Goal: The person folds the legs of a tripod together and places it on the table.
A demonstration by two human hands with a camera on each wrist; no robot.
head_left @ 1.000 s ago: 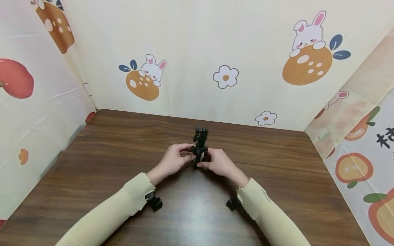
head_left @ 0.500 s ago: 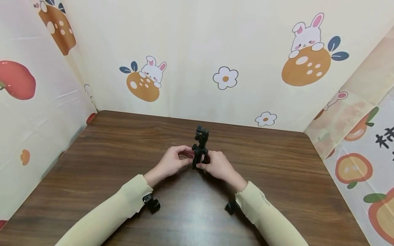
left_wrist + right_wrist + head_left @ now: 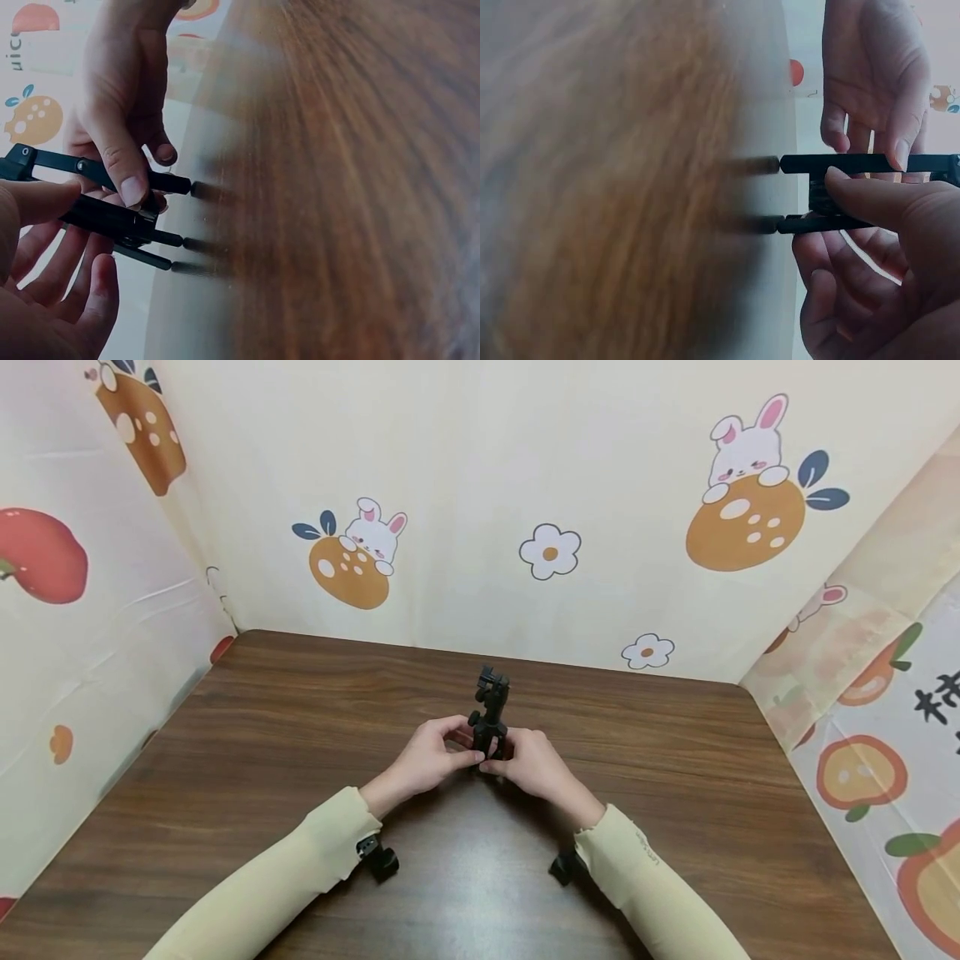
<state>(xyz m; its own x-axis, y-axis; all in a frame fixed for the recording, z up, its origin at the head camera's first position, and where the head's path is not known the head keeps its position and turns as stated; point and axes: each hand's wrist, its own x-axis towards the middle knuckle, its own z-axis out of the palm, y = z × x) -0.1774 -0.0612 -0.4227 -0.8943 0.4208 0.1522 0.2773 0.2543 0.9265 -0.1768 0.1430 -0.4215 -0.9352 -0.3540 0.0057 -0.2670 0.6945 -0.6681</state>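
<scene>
Dark wood-grain table [image 3: 675, 793], walled by cream cartoon-print cloth [image 3: 465, 460]. Mid-table: black mini tripod [image 3: 489, 714], upright, legs pinched by left hand [image 3: 427, 758] and right hand [image 3: 531, 764].

Looks like a makeshift recording booth, not a real room. Dark wood-grain table [image 3: 300, 710] boxed in on three sides by cream cartoon-print cloth [image 3: 465, 460]: bunnies on oranges, flowers, fruit. The cloth hangs creased and meets at the corners like a backdrop. Wrist-mounted cameras [image 3: 378, 858] sit under both sleeves, so it's a data-capture setup.
</scene>
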